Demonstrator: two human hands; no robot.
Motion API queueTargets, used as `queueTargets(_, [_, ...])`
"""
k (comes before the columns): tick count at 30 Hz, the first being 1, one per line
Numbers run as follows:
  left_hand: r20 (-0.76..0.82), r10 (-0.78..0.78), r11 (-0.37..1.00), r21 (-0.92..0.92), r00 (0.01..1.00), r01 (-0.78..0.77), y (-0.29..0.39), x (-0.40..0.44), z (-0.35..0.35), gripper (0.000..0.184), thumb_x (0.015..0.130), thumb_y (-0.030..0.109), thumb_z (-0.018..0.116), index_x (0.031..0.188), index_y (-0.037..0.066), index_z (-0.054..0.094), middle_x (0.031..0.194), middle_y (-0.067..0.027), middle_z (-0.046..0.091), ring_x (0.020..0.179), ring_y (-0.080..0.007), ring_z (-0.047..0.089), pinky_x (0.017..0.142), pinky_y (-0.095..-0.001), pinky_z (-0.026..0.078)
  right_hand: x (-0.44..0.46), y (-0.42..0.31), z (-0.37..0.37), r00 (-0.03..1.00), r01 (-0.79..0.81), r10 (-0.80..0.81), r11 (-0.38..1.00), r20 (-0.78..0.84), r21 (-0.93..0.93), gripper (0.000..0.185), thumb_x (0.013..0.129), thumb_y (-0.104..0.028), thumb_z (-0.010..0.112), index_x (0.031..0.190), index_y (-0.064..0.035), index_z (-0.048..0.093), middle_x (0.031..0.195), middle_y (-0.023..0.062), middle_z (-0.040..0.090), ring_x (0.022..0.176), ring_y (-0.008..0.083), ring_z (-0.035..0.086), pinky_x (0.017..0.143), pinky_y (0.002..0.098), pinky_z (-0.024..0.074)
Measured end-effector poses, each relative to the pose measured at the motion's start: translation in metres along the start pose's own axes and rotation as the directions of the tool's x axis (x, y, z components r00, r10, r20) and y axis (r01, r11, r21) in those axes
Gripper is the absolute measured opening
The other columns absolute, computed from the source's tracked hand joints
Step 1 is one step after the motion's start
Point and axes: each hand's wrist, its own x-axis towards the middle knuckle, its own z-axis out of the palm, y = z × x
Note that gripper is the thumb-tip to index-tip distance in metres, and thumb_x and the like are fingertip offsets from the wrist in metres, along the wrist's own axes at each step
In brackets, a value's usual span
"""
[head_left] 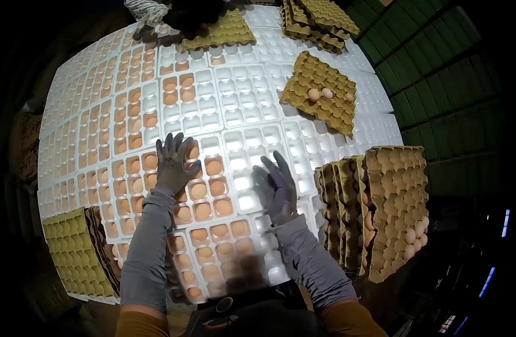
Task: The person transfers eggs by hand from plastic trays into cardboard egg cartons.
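Note:
My left hand [175, 163], in a thin grey glove, lies with spread fingers over the upper left of a white foam egg tray [206, 182]. Brown eggs [199, 191] sit in the tray's cups, and the thumb is close beside one. Whether the palm touches an egg is hidden. My right hand [277, 188], gloved too, hovers over the neighbouring foam tray [235, 147], whose visible cups hold no eggs. Its fingers are stretched out, and I see nothing in them.
Foam trays cover the table, those on the left holding eggs. Stacked pulp flats [395, 208] with eggs stand at right, and more flats [72, 253] at left. A tilted flat [320, 87] bears several eggs. Opposite, another person's sleeve [148, 10] shows near a pulp flat [224, 32].

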Motion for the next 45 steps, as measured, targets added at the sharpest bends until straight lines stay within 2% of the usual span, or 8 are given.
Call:
queueTargets(12, [-0.294,0.100,0.772,-0.580,0.951,-0.260,0.230,0.038,-0.078,0.040,0.093,0.005,0.067,0.132,0.004,0.061,0.134,-0.0141,0.061,0.128,-0.0304,0.055,0.106,-0.0421,0.044,-0.229,-0.129,-0.108,0.708,0.353,-0.035,0.882,0.705,-0.312,0.036,0.097,-0.005,0.065,0.132,-0.0054,0.061,0.127,0.0079,0.065,0.117,0.0214,0.063,0.097,0.0348,0.0510])
queueTargets(18, [-0.122,0.617,0.624,-0.527,0.778,-0.577,0.475,0.011,-0.142,0.042,0.082,0.020,0.080,0.120,0.007,0.068,0.113,-0.0156,0.067,0.115,-0.0359,0.061,0.101,-0.0453,0.048,-0.242,-0.278,-0.245,0.632,0.705,-0.585,0.160,0.509,-0.691,0.033,0.087,-0.012,0.075,0.119,-0.0068,0.069,0.120,0.0112,0.067,0.118,0.0249,0.063,0.105,0.0403,0.0513])
queueTargets(23, [-0.016,0.595,0.736,-0.392,0.804,-0.552,0.545,0.011,-0.123,0.052,0.081,0.030,0.081,0.125,0.008,0.064,0.109,-0.0128,0.067,0.108,-0.0349,0.062,0.099,-0.0465,0.047,-0.187,-0.338,-0.317,0.675,0.666,-0.111,-0.334,0.729,-0.667,0.045,0.090,-0.026,0.073,0.134,-0.0177,0.064,0.124,0.0081,0.067,0.132,0.0282,0.053,0.115,0.0448,0.0428])
queueTargets(30, [0.117,0.558,0.818,-0.244,0.822,-0.521,0.567,-0.008,-0.128,0.043,0.085,0.020,0.076,0.123,0.005,0.064,0.114,-0.0152,0.069,0.117,-0.0333,0.062,0.104,-0.0461,0.047,-0.173,-0.386,-0.337,0.894,0.286,-0.100,0.878,0.436,-0.385,0.030,0.086,-0.008,0.067,0.117,-0.0044,0.067,0.111,0.0077,0.064,0.104,0.0177,0.063,0.093,0.0334,0.0539])
queueTargets(36, [0.505,0.081,0.025,-0.863,0.859,0.505,0.558,-0.007,-0.164,0.027,0.098,0.029,0.063,0.115,0.008,0.065,0.108,-0.0074,0.065,0.095,-0.0154,0.065,0.086,-0.0274,0.055,-0.158,-0.383,-0.345,0.712,0.663,0.126,-0.448,0.691,-0.600,0.038,0.082,-0.030,0.076,0.112,-0.0102,0.064,0.108,0.0067,0.065,0.080,0.0208,0.068,0.076,0.0352,0.0579])
queueTargets(40, [0.328,0.402,0.864,-0.445,0.855,-0.235,0.583,-0.024,-0.169,0.046,0.096,0.049,0.066,0.107,0.004,0.063,0.105,-0.0112,0.060,0.081,-0.0177,0.067,0.077,-0.0354,0.060,-0.154,-0.399,-0.344,0.802,0.596,0.234,-0.359,0.549,-0.718,0.038,0.084,-0.028,0.074,0.115,-0.0097,0.063,0.106,0.0056,0.065,0.081,0.0209,0.069,0.077,0.0360,0.0577])
queueTargets(43, [0.270,0.490,0.870,-0.102,0.829,-0.482,0.596,-0.043,-0.149,0.043,0.094,0.044,0.068,0.112,0.005,0.063,0.108,-0.0143,0.060,0.084,-0.0235,0.070,0.080,-0.0369,0.063,-0.165,-0.411,-0.357,0.871,0.178,0.130,0.815,0.474,-0.552,0.040,0.081,-0.021,0.073,0.119,-0.0115,0.062,0.103,0.0045,0.065,0.087,0.0194,0.069,0.086,0.0361,0.0586])
queueTargets(45, [0.278,0.483,0.875,-0.117,0.830,-0.470,0.595,-0.040,-0.155,0.040,0.095,0.039,0.067,0.116,0.005,0.062,0.112,-0.0143,0.061,0.091,-0.0247,0.070,0.084,-0.0367,0.063,-0.171,-0.410,-0.368,0.791,0.321,0.090,0.781,0.606,-0.535,0.037,0.082,-0.021,0.073,0.116,-0.0127,0.062,0.111,0.0098,0.064,0.097,0.0207,0.069,0.090,0.0327,0.0594])
